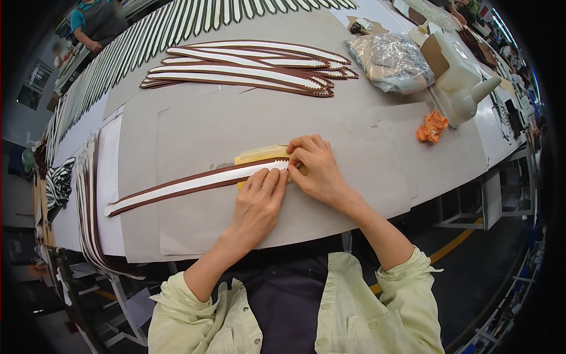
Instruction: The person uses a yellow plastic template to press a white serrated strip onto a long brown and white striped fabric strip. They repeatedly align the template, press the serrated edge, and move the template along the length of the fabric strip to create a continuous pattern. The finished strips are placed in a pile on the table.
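Note:
A long strap point(194, 182) with brown edges and a white middle lies aslant across the grey work sheet, its far-left end bare of any hand. Near its toothed right end, my left hand point(259, 200) presses the strap down with closed, bent fingers. My right hand point(318, 168) pinches at the tip of that same end, the thumb and forefinger closed together; the very tip is hidden by the fingers. Under this end sits a yellow block point(262, 154), showing above and below the strap.
Behind lies a pile of similar brown and white straps point(247, 68). More strips hang over the left edge point(88, 200), and a row of dark-edged ones lines the far side. To the right are a plastic-wrapped bundle point(390, 62), a white bottle point(463, 97) and a crumpled orange cloth point(432, 127).

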The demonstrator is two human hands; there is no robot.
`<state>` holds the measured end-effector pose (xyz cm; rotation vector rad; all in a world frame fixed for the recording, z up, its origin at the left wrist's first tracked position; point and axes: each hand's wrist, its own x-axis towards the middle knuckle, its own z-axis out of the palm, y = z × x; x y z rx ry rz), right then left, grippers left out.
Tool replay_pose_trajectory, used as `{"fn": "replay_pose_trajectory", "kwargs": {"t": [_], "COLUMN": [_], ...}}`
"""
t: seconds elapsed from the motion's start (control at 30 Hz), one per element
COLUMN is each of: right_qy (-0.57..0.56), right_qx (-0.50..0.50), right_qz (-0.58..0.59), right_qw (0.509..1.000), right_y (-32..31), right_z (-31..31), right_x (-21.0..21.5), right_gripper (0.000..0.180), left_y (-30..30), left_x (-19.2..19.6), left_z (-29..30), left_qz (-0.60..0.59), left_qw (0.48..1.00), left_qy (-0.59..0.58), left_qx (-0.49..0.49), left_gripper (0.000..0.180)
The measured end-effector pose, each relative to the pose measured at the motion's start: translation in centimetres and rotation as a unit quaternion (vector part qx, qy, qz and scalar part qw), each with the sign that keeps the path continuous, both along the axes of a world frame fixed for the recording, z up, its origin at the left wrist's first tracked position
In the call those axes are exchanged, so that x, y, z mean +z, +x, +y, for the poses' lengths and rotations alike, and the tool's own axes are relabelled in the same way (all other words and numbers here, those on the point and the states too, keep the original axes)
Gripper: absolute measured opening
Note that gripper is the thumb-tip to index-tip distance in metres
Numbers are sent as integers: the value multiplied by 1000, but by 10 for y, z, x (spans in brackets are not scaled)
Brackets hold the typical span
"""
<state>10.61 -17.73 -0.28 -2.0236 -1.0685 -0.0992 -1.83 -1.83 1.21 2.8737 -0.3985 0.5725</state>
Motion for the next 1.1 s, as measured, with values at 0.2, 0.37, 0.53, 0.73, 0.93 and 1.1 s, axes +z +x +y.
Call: {"fn": "replay_pose_trajectory", "kwargs": {"t": [0.2,0.37,0.53,0.73,0.93,1.1], "right_qy": [49,35,46,83,-24,-63], "right_qx": [10,9,12,9,10,4], "right_qz": [6,27,43,95,-84,-126], "right_qw": [999,999,998,992,996,990], "right_y": [6,8,10,8,-19,-23], "right_z": [-4,-2,-2,-10,-35,-33], "right_x": [-9,-4,-7,-8,4,5], "right_gripper": [7,7,8,16,43,52], "left_y": [-2,2,5,8,8,9], "left_x": [-4,-1,-3,-4,-4,-6], "left_z": [0,1,6,6,3,4], "left_qz": [-11,17,42,58,39,38], "left_qw": [999,999,992,993,996,995], "left_qy": [-41,-39,-115,-95,-80,-94], "left_qx": [-14,-19,-23,-24,-13,-16], "left_gripper": [58,59,64,64,59,67]}}
